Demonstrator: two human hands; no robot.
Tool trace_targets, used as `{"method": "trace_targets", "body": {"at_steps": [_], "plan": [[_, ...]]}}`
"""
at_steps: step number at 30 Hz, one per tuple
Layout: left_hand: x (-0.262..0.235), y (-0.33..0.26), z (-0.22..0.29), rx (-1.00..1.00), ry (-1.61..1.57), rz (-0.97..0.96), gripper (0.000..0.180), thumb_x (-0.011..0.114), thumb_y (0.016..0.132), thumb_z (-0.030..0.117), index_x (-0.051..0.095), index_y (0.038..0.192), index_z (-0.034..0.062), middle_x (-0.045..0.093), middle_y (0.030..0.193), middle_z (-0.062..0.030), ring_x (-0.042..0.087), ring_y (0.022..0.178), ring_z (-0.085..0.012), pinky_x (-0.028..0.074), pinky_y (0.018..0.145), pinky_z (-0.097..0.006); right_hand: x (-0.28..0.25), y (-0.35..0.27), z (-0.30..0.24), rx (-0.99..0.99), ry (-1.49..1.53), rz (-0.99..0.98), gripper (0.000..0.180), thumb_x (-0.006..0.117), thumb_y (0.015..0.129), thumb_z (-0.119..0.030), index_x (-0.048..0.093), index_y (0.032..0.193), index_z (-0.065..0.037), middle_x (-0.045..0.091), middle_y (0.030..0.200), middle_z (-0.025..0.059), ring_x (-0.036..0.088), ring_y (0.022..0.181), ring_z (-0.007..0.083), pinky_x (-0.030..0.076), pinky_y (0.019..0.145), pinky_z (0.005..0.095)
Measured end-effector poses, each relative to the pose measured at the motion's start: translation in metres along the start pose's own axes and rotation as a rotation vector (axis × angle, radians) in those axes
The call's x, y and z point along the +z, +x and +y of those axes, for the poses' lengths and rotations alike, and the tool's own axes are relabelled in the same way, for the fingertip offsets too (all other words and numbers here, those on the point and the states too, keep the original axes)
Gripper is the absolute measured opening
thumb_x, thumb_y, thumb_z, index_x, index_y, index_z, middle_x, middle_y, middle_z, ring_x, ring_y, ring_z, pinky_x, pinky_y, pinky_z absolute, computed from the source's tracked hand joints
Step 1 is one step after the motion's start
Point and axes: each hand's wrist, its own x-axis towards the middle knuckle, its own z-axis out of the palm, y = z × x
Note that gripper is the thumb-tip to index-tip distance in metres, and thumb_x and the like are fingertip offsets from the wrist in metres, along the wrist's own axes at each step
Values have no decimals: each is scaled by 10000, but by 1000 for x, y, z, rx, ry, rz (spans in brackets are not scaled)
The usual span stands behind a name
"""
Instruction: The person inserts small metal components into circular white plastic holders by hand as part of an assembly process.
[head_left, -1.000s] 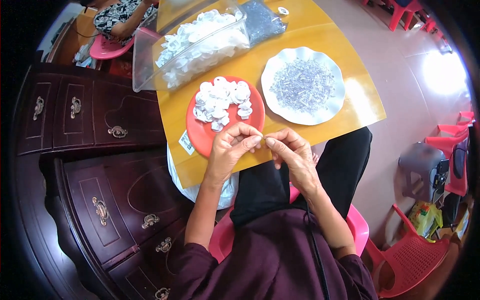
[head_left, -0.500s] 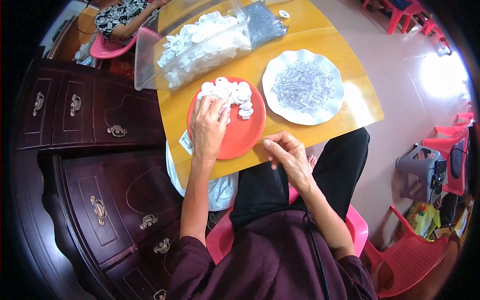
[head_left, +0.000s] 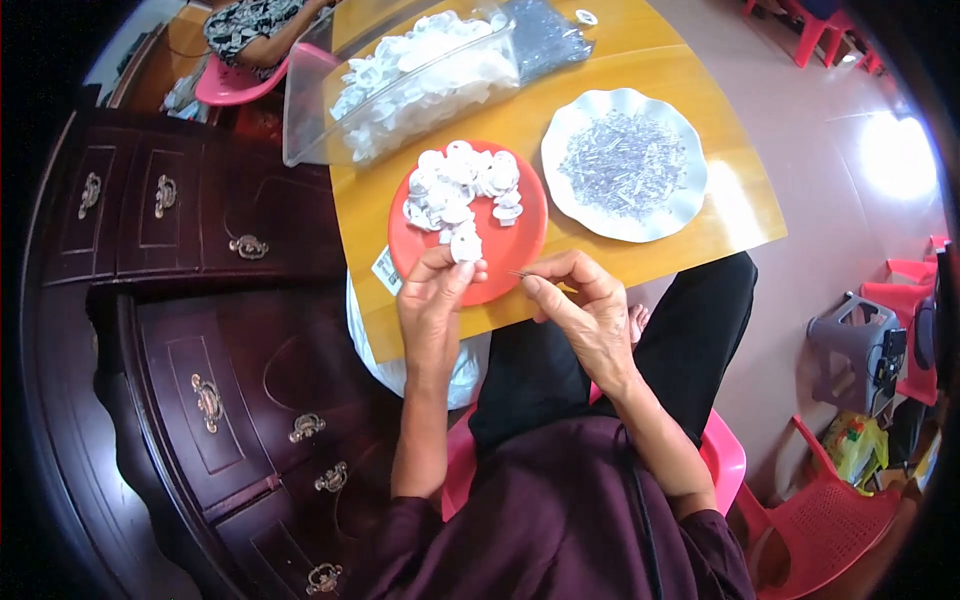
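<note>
A dark reddish-brown wooden drawer cabinet (head_left: 215,340) is standing beyond the left edge of the glossy yellow wooden desk (head_left: 655,65). At the far part of that edge, a clear rectangular plastic bin (head_left: 303,125) is holding a heap of small white pieces. A small white paper label (head_left: 386,271) is lying nearer along the same edge, just beside a round red plate (head_left: 530,215). The left hand (head_left: 430,300) is reaching over the desk's near edge and closing its grip, thumb against fingers, on a rounded white plastic piece (head_left: 466,244), which is showing over the red plate's near half. The plate is resting toward the near left corner, carrying a cluster of similar white pieces (head_left: 440,180). The right hand (head_left: 582,305) is hovering by the near edge, its grip narrowing to a pinch around a thin needle-like piece (head_left: 518,273), which is pointing toward the left hand, apart from the white piece. Toward the right edge, a white scalloped plate (head_left: 693,200) is holding short, thin, clear sticks (head_left: 625,165)
</note>
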Motion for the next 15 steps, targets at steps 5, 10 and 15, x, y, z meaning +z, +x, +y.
{"method": "trace_targets", "body": {"at_steps": [5,10,15], "plan": [[12,-23,2,5,-116,-45,248,577,961,88,565,1183,-24,653,1070,-118,629,981,-175,488,936,-337,14,1,-8,-213,-93,-11,130,686,899,-102,682,982,-2,700,918,40,608,760,70,487,640,221],[17,-23,0,16,-216,-48,248,550,977,144,572,1150,-32,631,1093,-119,600,1022,-186,465,954,-358,18,-5,-12,-186,-39,-34,113,678,900,-87,686,975,-3,709,940,53,621,787,75,498,657,223],[17,-24,0,37,-171,-68,237,543,960,122,580,1131,-39,624,1107,-116,596,1035,-194,463,954,-358,14,-6,-14,-173,-113,-100,101,635,935,-39,640,1017,20,672,1076,107,647,920,121,532,720,228]]}}
